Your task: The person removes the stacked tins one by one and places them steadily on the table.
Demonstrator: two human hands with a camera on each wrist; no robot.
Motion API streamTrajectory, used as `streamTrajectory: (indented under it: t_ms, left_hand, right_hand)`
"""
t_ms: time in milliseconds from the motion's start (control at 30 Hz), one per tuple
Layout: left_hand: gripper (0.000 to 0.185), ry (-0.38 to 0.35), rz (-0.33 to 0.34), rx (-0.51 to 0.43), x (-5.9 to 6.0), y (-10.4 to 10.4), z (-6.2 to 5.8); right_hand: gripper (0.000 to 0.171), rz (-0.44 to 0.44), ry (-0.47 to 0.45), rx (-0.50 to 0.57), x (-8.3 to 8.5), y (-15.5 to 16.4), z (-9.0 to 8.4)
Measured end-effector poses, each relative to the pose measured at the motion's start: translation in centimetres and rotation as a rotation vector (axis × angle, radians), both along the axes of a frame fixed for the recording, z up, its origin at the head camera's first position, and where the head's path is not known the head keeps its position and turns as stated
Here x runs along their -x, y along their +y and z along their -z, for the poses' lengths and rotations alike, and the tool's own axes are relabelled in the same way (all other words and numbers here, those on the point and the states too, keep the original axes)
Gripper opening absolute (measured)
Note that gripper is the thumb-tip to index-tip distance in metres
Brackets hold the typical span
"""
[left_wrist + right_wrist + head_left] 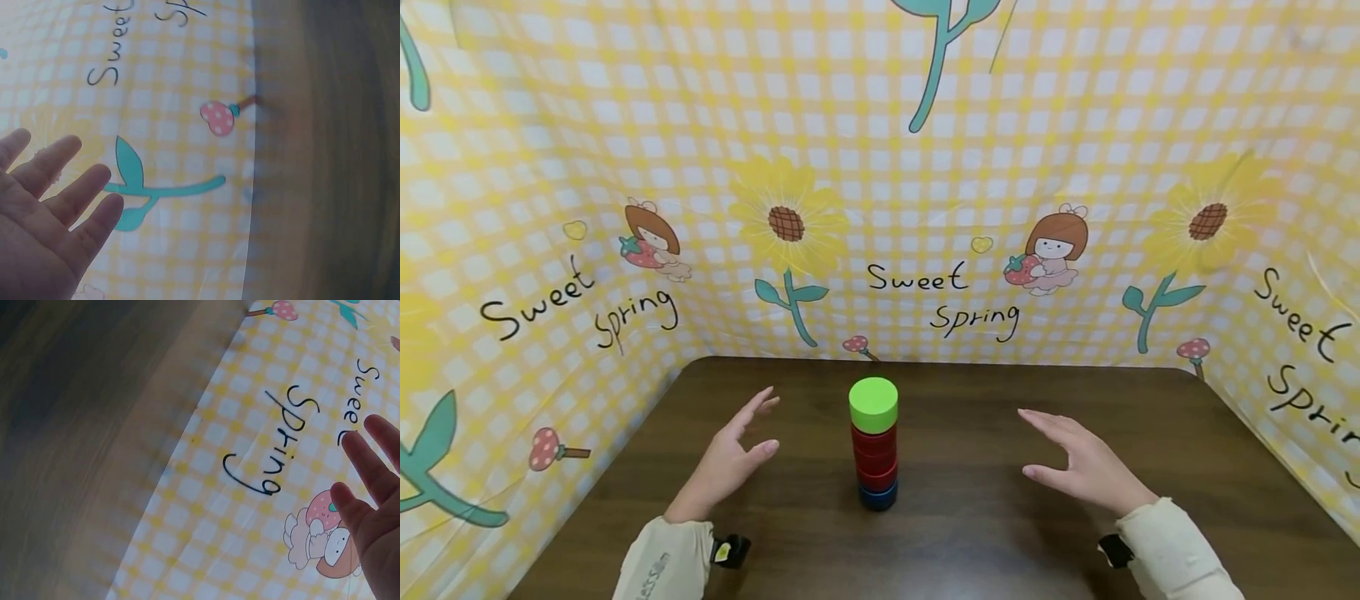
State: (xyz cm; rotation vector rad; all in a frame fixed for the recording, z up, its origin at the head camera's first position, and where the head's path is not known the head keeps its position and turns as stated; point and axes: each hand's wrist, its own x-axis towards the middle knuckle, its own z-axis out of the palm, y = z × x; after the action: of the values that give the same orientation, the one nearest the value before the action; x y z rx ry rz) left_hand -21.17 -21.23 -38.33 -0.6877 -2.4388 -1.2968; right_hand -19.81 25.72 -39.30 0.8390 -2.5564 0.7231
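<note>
Likely to handle as a light, stiff stack [874, 443] of separate round pieces; impossible to tell whether wood or plastic. Probably hard to break, but easy to topple or slide apart at the joints, being tall and narrow. Best taken by the sides: low round the dark blue piece [878, 497] to steady everything, or gently round the green piece [873, 406] to lift only that. Stands upright on the brown tabletop [977, 550], between the left grip [725, 462] and the right grip [1088, 463], touching neither, but nearer to the left. Looks bright, plain green at the top, deep red through the banded red section [876, 456], dark blue at the bottom; hard to count the red pieces exactly. Released on both sides, with fingers extended, thumbs apart and nothing held.
</note>
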Motion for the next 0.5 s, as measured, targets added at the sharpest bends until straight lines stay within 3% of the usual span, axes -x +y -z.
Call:
streamTrajectory:
  t_ms: [133, 267, 367, 500]
  left_hand:
    - [0.063, 0.015, 0.019, -0.062, 0.3, 1.2, -0.1]
    - [0.062, -0.017, 0.045, -0.128, 0.7, 2.5, 0.0]
    - [0.060, -0.045, 0.053, -0.145, 1.0, 3.2, 0.2]
    - [0.056, -0.065, 0.060, -0.153, 1.3, 3.8, 0.6]
  right_hand:
    - [0.065, -0.046, -0.040, 0.110, 0.3, -0.8, -0.1]
    - [0.066, -0.134, 0.032, 0.207, 0.7, -1.7, -0.2]
    - [0.068, -0.150, 0.065, 0.250, 1.0, -2.5, -0.1]
    - [0.063, -0.146, 0.009, 0.319, 1.2, -3.6, -0.1]
